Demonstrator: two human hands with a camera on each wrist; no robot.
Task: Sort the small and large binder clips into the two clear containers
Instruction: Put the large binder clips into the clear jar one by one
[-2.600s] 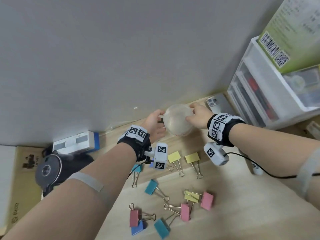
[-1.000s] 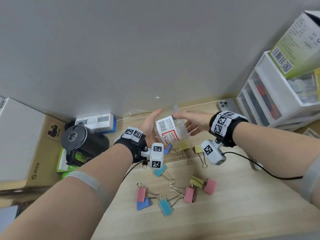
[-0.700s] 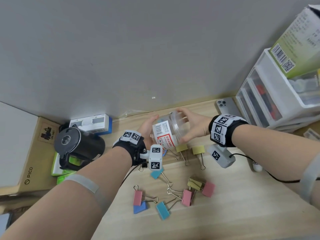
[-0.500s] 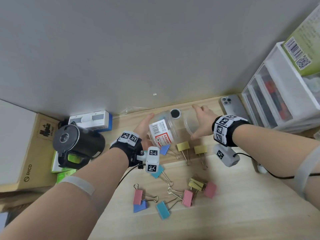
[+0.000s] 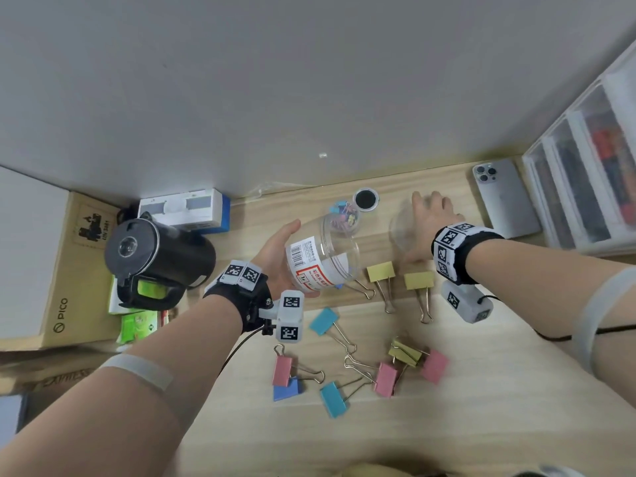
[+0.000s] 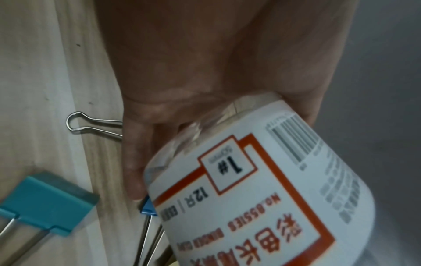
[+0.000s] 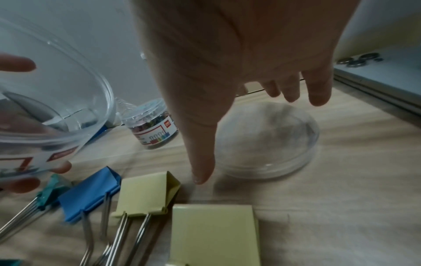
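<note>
My left hand [image 5: 275, 256] grips a large clear jar [image 5: 320, 256] with a white and red label, tilted over the table; the left wrist view shows the fingers [image 6: 136, 153] curled round the jar [image 6: 262, 189]. My right hand [image 5: 430, 222] hovers with straight fingers [image 7: 318, 90] over the jar's clear lid [image 7: 268, 142], which lies flat on the table. A small clear jar [image 5: 344, 218] full of small clips stands behind. Several large binder clips lie loose: yellow [image 5: 380, 271], teal [image 5: 323, 321], pink [image 5: 283, 370].
A black kettle [image 5: 155, 259] and a white and blue box [image 5: 186, 215] stand at the left. A phone [image 5: 506, 197] and a clear drawer unit [image 5: 585, 173] sit at the right. A black round disc [image 5: 366, 200] lies by the wall.
Both hands held the closed jar by the wall. The right hand took the lid off, carried it right and let it go on the table. The left hand keeps the jar.
</note>
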